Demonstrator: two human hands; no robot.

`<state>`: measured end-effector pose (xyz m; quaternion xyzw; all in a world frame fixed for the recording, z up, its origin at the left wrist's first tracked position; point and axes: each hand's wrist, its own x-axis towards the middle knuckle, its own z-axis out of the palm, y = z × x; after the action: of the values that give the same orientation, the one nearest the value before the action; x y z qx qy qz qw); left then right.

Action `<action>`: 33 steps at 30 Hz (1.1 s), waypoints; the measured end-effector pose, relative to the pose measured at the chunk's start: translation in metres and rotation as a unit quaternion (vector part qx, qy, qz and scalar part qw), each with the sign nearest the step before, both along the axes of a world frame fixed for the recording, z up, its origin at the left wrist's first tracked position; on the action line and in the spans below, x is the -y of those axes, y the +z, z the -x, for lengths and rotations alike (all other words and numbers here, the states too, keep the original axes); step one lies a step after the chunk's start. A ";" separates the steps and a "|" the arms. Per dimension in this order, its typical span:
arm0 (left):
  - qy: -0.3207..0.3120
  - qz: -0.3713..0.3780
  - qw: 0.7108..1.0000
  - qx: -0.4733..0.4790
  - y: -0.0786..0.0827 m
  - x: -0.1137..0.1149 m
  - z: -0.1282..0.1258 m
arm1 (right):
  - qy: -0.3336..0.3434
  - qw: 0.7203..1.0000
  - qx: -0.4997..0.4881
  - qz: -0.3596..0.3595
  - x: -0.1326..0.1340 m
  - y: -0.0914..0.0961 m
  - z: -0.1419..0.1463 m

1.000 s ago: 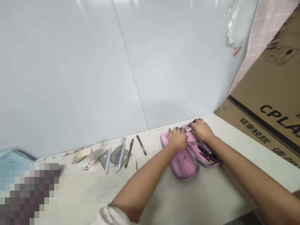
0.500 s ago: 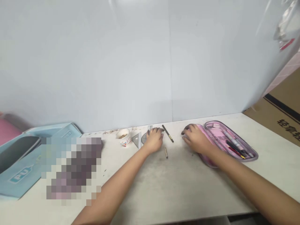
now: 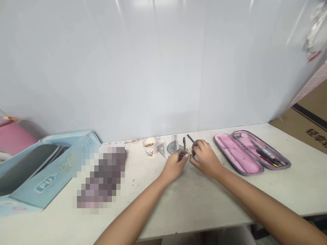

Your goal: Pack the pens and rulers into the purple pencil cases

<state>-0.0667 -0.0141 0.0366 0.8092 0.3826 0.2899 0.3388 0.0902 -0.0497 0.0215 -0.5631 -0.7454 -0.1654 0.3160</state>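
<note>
The left hand (image 3: 175, 165) pinches a dark pen (image 3: 184, 143) that sticks out beyond its fingertips; the right hand (image 3: 206, 158) curls just beside them; a second pen (image 3: 190, 138) lies just past the right fingers; clear rulers (image 3: 173, 147) lie beyond the left fingers; an open pink pencil case (image 3: 236, 157) lies further right.

White table (image 3: 194, 204) against glossy pale wall (image 3: 127, 68).

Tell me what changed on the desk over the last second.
Both hands came off the pink pencil case and moved leftward. The left hand picked up a dark pen from beside the rulers; the right hand came over to meet it. The case stayed open, the paper cup and rulers in place.
</note>
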 end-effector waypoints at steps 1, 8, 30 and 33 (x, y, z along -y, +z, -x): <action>-0.003 0.018 0.999 0.029 0.001 0.001 -0.007 | 0.014 1.000 0.001 -0.024 0.004 0.002 -0.003; -0.034 0.078 0.986 0.140 -0.002 0.010 -0.078 | -0.009 0.997 0.002 -0.072 0.038 0.002 -0.053; -0.202 -0.202 0.940 -0.188 -0.023 0.052 -0.276 | -0.364 0.919 -0.026 0.147 0.100 -0.014 -0.268; -0.193 -0.203 0.943 -0.180 -0.019 0.050 -0.258 | -0.349 0.928 -0.017 0.129 0.098 -0.009 -0.263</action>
<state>0.1918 -0.0640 0.0180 0.9576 0.2070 0.1405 0.1426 0.3531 -0.1473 0.0126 -0.8263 -0.5115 -0.1576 0.1757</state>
